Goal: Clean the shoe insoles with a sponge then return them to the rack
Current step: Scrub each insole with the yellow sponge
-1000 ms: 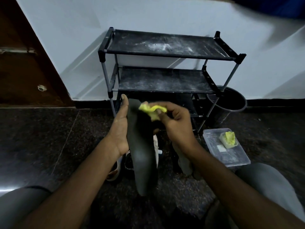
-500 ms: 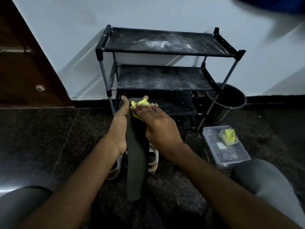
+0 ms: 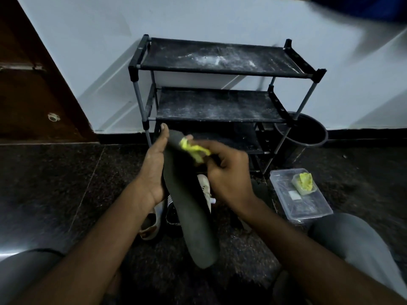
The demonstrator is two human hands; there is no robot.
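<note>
- Holding the insole (image 3: 189, 208) in the left hand (image 3: 154, 172), thumb up along its far left edge, near end hanging over the floor.
- Pinching the sponge (image 3: 195, 150) in the right hand (image 3: 229, 172), on the insole's far end.
- Judged mid-clean: wiping at the far end only, near part likely yet to do.
- Not yet put back on the rack (image 3: 215, 104), just beyond the hands.
- Left: finishing the wipe, any further insoles, then racking; number of insoles cannot be told.

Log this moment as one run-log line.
phase: sponging | left hand: holds insole | right hand: holds yellow sponge at insole's far end | rack: insole not yet returned
</note>
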